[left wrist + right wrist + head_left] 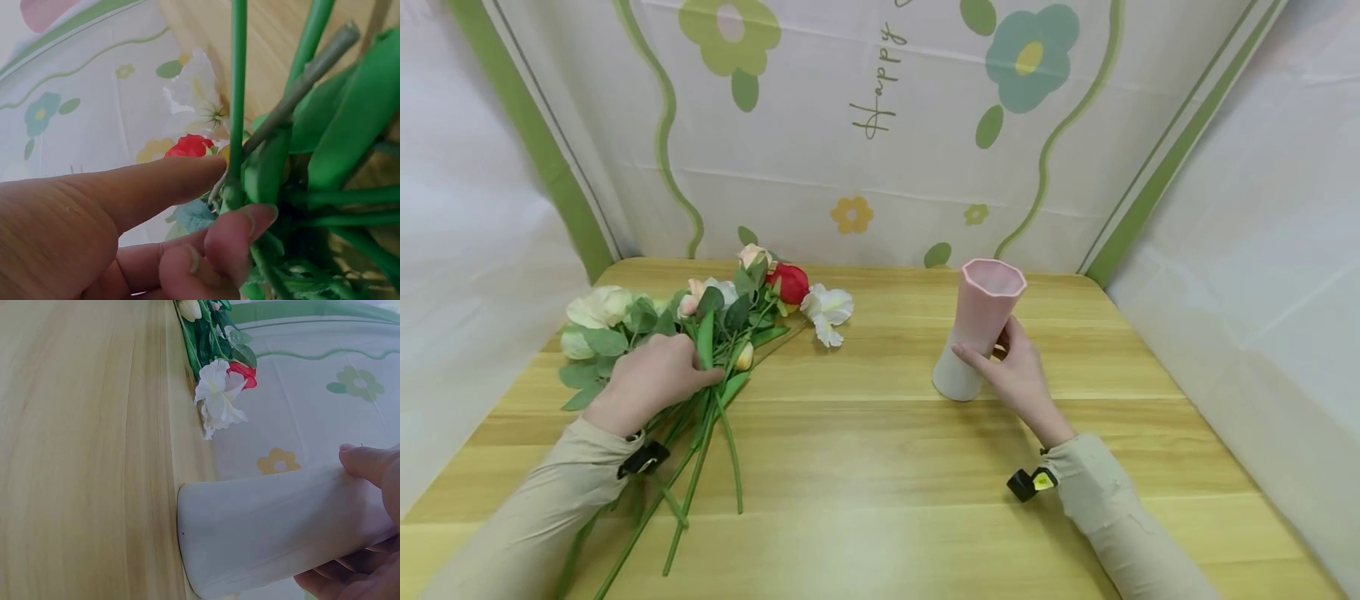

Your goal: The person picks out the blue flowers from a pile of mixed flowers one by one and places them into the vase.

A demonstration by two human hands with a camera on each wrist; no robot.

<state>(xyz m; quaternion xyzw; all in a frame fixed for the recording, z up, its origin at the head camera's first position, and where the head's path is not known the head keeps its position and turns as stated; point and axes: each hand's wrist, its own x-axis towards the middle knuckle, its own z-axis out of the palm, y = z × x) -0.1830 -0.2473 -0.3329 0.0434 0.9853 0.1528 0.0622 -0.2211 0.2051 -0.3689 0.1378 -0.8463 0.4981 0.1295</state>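
On the left of the table, my left hand [655, 375] reaches into a loose bunch of artificial flowers. In the left wrist view its thumb and curled fingers pinch a green flower stem [237, 87] among leaves and a cut brown stem [306, 81]. A red flower [789, 284], a white flower [828, 312] and a cream flower [598, 307] top the bunch. My right hand [1018, 371] grips a fluted vase [979, 321], pink above and white below, thumb in front and fingers behind. The vase stands on the table, its mouth upward; its inner bottom is hidden.
Long green stems [688, 492] trail toward the near edge, under my left forearm. The wooden table [850, 467] spreads between my hands. A white cloth with printed flowers [850, 167] hangs behind it, and pale cloth hangs on both sides.
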